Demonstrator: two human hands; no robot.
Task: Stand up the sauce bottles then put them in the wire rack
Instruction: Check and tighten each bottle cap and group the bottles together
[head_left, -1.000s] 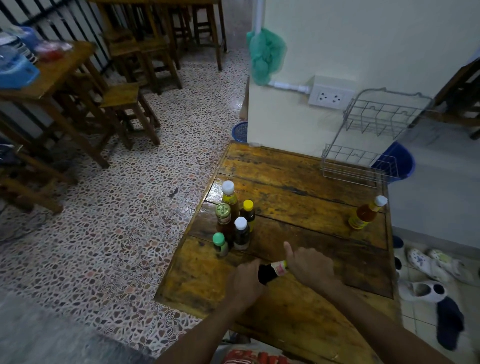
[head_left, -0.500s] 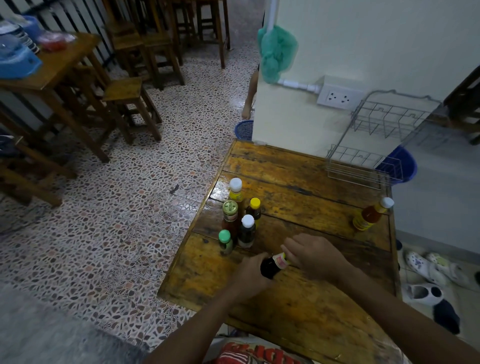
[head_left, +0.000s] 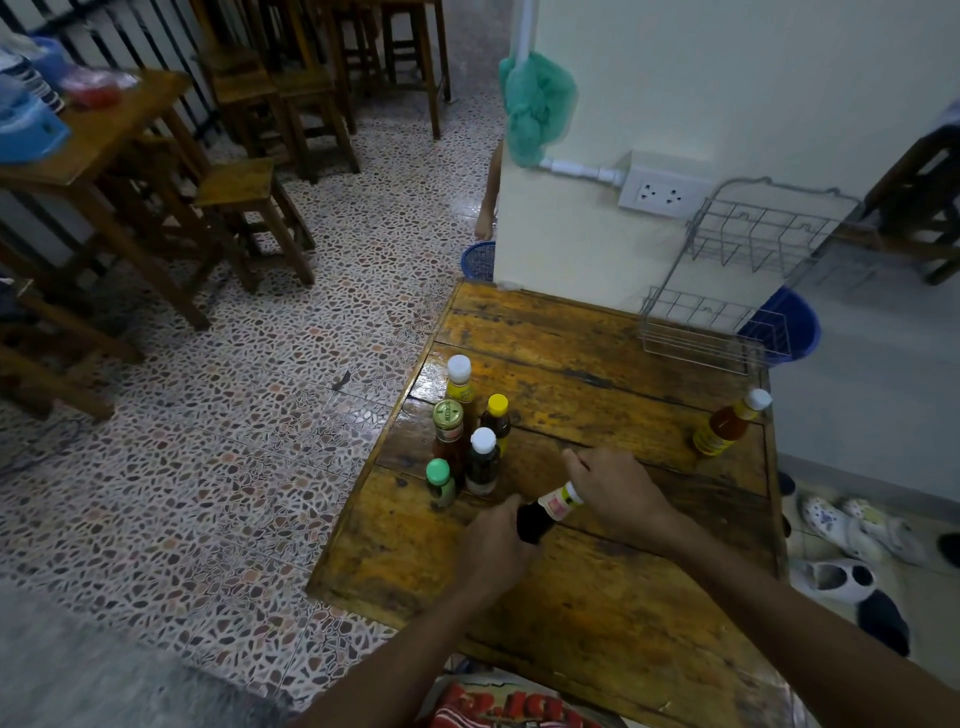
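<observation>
A dark sauce bottle (head_left: 537, 517) lies tilted on the wooden table (head_left: 597, 613). My left hand (head_left: 491, 545) grips its body and my right hand (head_left: 615, 488) holds its neck and cap end. Several bottles stand upright in a cluster just beyond: a white-capped yellow one (head_left: 460, 384), a gold-lidded red one (head_left: 448, 431), a yellow-capped dark one (head_left: 496, 418), a white-capped dark one (head_left: 483, 460) and a small green-capped one (head_left: 439, 480). An orange sauce bottle (head_left: 727, 423) lies on its side near the right edge. The empty wire rack (head_left: 727, 306) stands at the back right corner.
A wall with a white socket (head_left: 662, 192) and a green net bag (head_left: 537, 111) rises behind the table. A blue basket (head_left: 784, 325) sits behind the rack. Shoes (head_left: 852, 530) lie on the floor to the right. Wooden stools (head_left: 244, 213) and another table stand to the left.
Both hands have kept hold of the dark bottle. My right hand's thumb has come down and the hand has closed over the cap end. The view has shifted slightly.
</observation>
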